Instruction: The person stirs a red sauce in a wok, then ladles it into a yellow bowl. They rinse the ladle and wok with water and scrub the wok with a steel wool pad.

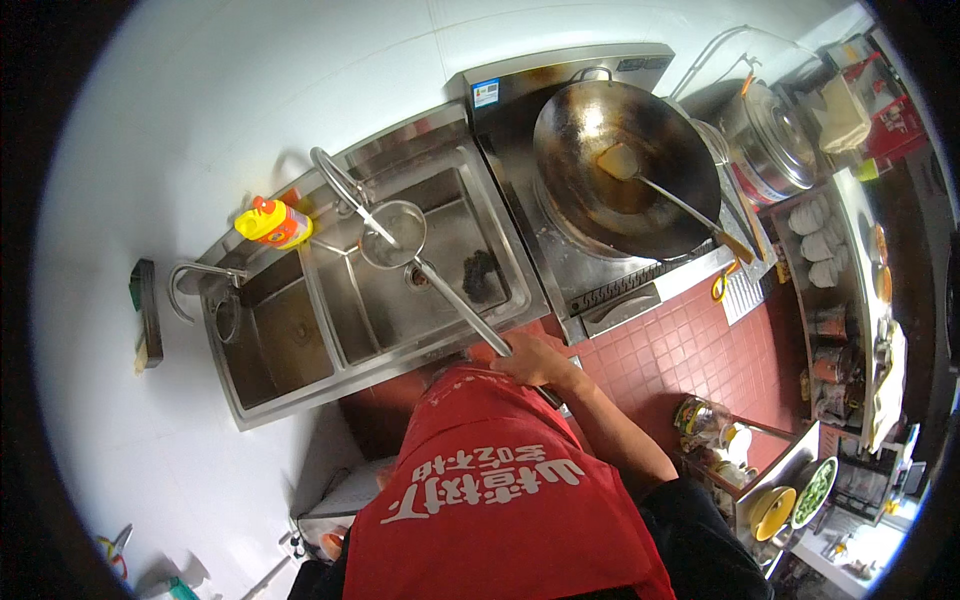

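Note:
My right hand (534,361) grips the long metal handle of a ladle (394,234), close to my apron. The ladle's round bowl is held over the larger basin of a stainless steel double sink (390,360). A curved faucet (337,180) reaches down into the ladle bowl; whether water is running is hard to tell. Below the ladle lies the basin's drain (417,276), with a dark scouring pad (484,276) to its right. My left hand is out of view; only a little skin shows beside the left sleeve.
Right of the sink, a large wok (570,180) sits on the stove (517,202), a wok spatula (667,196) resting in it. A yellow detergent bottle (274,223) stands behind the sink. Farther right are a lidded steel pot (776,135) and shelves (862,300) with bowls and jars.

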Demonstrator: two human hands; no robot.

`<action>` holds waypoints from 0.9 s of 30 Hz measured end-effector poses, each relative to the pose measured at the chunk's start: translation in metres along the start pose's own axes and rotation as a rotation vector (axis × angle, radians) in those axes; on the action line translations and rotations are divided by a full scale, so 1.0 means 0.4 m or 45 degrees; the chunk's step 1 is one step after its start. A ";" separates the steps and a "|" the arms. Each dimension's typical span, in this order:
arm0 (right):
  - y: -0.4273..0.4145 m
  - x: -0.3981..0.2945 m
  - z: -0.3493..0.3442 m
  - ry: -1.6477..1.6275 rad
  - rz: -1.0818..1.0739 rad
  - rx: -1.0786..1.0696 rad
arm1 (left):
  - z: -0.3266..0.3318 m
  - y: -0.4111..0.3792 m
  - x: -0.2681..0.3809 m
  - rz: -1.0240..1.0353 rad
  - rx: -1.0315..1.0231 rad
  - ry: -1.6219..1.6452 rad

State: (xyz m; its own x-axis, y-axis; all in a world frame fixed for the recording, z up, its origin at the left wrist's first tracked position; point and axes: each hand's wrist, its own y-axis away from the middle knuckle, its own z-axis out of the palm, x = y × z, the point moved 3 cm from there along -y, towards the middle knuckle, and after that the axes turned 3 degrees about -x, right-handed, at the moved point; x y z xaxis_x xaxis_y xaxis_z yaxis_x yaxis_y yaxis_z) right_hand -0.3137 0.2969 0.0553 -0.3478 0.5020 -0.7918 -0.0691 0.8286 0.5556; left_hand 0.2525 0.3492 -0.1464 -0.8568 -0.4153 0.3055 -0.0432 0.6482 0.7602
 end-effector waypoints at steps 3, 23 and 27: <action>0.005 0.025 0.012 0.127 -0.105 0.052 | 0.010 -0.021 0.073 0.061 -0.004 0.145; 0.030 0.002 0.031 0.054 0.169 0.150 | -0.075 -0.232 0.316 0.130 0.008 0.840; 0.045 -0.056 0.025 -0.014 0.167 0.117 | -0.033 -0.229 0.236 0.632 0.074 0.388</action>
State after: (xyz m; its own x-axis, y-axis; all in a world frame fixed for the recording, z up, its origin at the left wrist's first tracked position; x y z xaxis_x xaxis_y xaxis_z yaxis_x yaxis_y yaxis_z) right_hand -0.2978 0.3031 0.0804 -0.3378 0.6097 -0.7171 0.0623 0.7746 0.6293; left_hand 0.1823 0.2420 -0.1796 -0.5956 -0.2125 0.7747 0.2899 0.8425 0.4540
